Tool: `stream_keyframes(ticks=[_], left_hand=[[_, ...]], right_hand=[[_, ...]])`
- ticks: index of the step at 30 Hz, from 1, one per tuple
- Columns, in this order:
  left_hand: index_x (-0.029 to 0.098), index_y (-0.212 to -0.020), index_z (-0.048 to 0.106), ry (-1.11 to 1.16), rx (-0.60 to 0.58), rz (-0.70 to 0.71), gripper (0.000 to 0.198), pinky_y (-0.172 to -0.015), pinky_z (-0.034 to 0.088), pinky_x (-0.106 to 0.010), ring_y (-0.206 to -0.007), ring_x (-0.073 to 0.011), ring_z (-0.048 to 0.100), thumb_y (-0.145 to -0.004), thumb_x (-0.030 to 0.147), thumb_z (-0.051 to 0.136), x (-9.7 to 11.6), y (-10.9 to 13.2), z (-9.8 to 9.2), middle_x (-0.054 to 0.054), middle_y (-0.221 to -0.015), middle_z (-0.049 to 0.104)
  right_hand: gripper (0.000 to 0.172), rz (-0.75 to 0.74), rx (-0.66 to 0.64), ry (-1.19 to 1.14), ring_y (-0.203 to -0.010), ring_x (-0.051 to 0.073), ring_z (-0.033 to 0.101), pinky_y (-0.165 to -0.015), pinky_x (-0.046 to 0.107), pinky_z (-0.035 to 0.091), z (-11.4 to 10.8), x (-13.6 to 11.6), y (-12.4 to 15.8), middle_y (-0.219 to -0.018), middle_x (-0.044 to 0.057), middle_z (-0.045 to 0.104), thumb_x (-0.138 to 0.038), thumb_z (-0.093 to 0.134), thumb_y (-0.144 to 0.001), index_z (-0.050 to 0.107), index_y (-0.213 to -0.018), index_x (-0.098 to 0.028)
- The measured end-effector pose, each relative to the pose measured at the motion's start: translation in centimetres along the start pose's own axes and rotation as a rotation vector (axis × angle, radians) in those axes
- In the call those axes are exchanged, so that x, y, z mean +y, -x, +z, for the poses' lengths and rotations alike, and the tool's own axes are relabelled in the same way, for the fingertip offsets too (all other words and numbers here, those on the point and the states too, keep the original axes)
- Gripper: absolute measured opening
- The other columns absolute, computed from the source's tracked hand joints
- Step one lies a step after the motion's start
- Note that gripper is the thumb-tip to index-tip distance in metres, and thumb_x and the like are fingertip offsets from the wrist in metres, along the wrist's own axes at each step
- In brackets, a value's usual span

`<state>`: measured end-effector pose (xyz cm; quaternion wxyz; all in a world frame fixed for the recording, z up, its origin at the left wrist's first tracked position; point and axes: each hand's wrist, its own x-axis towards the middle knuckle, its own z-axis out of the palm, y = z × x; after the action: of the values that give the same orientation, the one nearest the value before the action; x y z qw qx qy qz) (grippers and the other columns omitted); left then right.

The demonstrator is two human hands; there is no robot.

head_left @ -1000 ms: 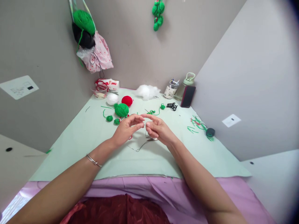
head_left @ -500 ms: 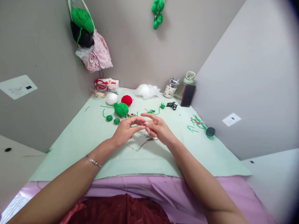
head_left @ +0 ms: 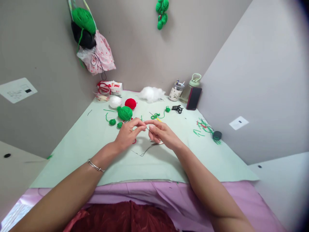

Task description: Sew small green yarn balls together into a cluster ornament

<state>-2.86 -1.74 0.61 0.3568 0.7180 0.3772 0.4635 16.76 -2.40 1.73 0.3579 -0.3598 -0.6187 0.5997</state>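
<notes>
My left hand is closed in a pinch, thumb against fingertips, over the middle of the table. Facing it, my right hand pinches too, its index finger stretched across to the left fingertips. A short length of thin dark strand shows between the two hands; whether it is thread or wire I cannot tell. Under my right hand lie metal scissors, partly hidden. A loose dark thread curls on the table in front of them. Small green crocheted balls lie beyond my left hand.
Green yarn, red yarn and white yarn balls sit at back left. White stuffing, a pen cup, a bottle and a phone line the back. Yarn scraps and black tape lie right.
My hands have drawn slightly apart at the thumbs, and the dark strand now shows between them. My right index finger has come down to the left fingertips.
</notes>
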Motion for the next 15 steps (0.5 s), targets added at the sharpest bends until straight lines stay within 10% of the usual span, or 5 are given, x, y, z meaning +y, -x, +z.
stream_keyframes(ticks=[9,15], left_hand=[[0.021,-0.085,0.055,-0.085,0.442,0.034,0.017,-0.073,0.045,-0.028,-0.072,-0.0152,0.060,-0.093,0.036,0.053,-1.4,-1.8,-4.3,0.001,-0.076,0.068],[0.022,-0.085,0.052,-0.075,0.610,0.019,0.022,-0.085,0.046,-0.031,-0.082,-0.0156,0.063,-0.093,0.042,0.052,-2.2,-2.6,-6.3,0.002,-0.073,0.064]], right_hand=[[0.034,0.034,0.168,0.256,-0.059,0.009,0.041,-0.054,0.024,0.031,-4.9,-0.7,0.7,-0.062,-0.003,0.051,-0.049,0.070,-0.083,0.075,-0.084,-0.015],[0.030,-0.107,0.175,0.043,-0.113,0.022,0.060,-0.093,0.034,0.045,-6.4,-1.6,1.3,-0.110,0.008,0.073,-0.045,0.070,-0.085,0.066,-0.070,-0.020]])
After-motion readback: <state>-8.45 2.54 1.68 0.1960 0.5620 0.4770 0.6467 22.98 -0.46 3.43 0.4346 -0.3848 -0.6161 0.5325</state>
